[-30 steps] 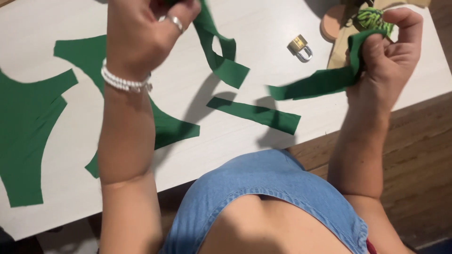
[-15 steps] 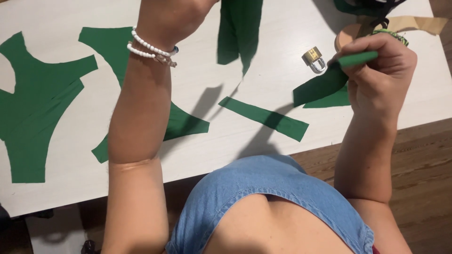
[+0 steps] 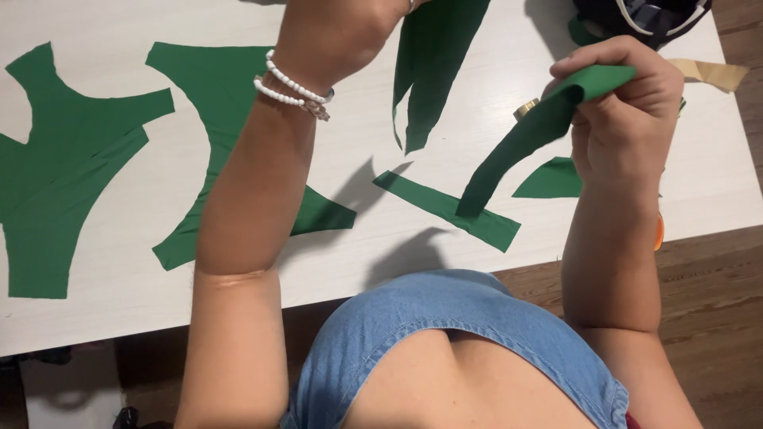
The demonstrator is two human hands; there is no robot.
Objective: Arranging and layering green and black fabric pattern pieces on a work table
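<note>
My right hand (image 3: 628, 111) grips one end of a folded green fabric strip (image 3: 520, 143), whose lower end hangs down toward the white table (image 3: 699, 191). My left hand (image 3: 342, 32) is raised at the top edge, mostly cut off, with a white bead bracelet (image 3: 290, 83) on its wrist. A wider green fabric piece (image 3: 433, 71) hangs down from beside that hand. A flat green strip (image 3: 445, 208) lies on the table between my arms.
Two large cut green fabric shapes lie at the left (image 3: 56, 175) and under my left arm (image 3: 211, 119). A small brass object (image 3: 525, 107) peeks out behind the held strip. A dark bag (image 3: 644, 20) sits at the top right. Wooden floor (image 3: 715, 302) lies right of the table.
My right hand has drawn in closer and its strip now hangs more steeply. My left hand has lifted further out of view, and the hanging fabric piece has shifted right.
</note>
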